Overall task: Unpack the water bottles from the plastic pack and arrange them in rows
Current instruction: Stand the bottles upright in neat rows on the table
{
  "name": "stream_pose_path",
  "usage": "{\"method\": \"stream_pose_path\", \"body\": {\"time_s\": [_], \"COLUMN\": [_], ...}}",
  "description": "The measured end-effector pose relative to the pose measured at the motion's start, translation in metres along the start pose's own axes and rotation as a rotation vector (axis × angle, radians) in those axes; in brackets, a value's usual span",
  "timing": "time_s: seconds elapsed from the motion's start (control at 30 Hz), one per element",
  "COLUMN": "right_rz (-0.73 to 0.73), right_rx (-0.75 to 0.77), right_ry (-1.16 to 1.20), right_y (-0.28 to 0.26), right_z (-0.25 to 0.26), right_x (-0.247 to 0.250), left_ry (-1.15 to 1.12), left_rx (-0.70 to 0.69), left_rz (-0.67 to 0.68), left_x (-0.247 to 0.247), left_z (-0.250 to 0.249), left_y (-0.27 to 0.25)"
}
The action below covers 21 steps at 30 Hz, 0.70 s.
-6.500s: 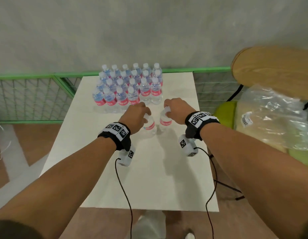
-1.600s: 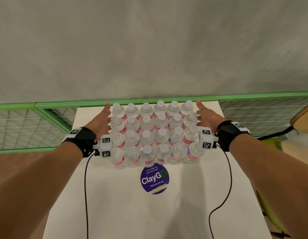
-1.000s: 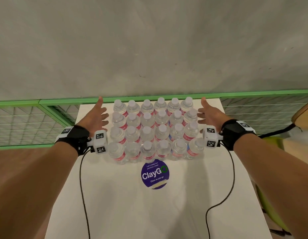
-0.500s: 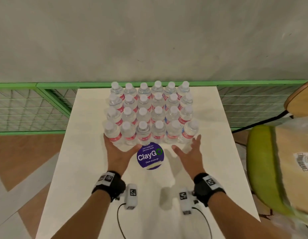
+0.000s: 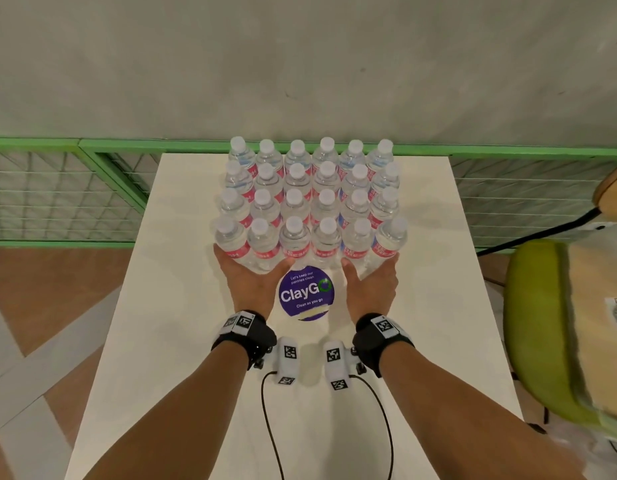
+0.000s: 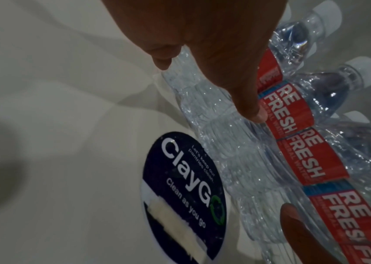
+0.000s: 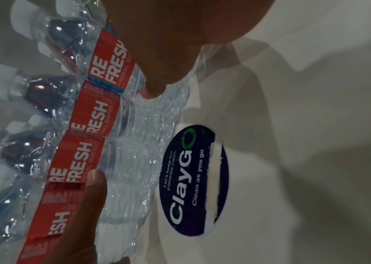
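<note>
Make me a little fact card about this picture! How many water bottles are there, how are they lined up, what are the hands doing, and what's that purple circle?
bottles: 24, upright, white caps, red labels
layout: 4 rows of 6, packed close
table: white
left hand: open, pressed against the front row
right hand: open, pressed against the front row
purple sticker: round, reads ClayGo, on the table between both hands
plastic pack: not on the table

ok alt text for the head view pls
Two open hands, left hand and right hand, press against the front row of a four-by-six block of water bottles on a white table, either side of a round purple ClayGo sticker.
</note>
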State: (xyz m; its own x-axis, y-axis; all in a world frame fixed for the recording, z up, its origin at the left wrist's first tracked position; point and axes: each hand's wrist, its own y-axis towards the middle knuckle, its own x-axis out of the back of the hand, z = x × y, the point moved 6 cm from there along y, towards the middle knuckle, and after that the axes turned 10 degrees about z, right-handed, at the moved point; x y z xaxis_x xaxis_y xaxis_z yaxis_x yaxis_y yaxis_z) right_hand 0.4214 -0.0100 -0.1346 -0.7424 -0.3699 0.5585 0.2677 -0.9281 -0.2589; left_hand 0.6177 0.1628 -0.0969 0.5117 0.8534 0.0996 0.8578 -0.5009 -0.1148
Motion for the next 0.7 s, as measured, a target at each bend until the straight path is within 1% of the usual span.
{"method": "stream_pose_path", "body": {"time_s": [0.17, 0.33, 0.47, 0.6, 0.7], "right_rz": [0.024, -0.016, -0.021, 0.043, 0.128], "right_rx": [-0.016, -0.028, -0.035, -0.056, -0.049], "right_ry": [-0.028, -0.127, -0.160, -0.145, -0.043], "right_y": [-0.002, 0.003, 0.002, 0.004, -0.002], "right_z": [-0.007, -0.007, -0.006, -0.007, -0.006], "right_x": [0.000, 0.002, 0.001, 0.006, 0.015], "left_ry": [0.008, 0.050, 0.071, 0.108, 0.150], "left_rx": [-0.010, 0.040, 0.055, 0.067, 0.094], "left_rz": [0.010, -0.013, -0.027, -0.016, 0.012], "left_x": [-0.002, -0.005, -0.005, -0.002, 0.003], "left_z": [0.004, 0.010, 0.014, 0.011, 0.013], "left_y": [-0.003, -0.002, 0.002, 0.003, -0.001]}}
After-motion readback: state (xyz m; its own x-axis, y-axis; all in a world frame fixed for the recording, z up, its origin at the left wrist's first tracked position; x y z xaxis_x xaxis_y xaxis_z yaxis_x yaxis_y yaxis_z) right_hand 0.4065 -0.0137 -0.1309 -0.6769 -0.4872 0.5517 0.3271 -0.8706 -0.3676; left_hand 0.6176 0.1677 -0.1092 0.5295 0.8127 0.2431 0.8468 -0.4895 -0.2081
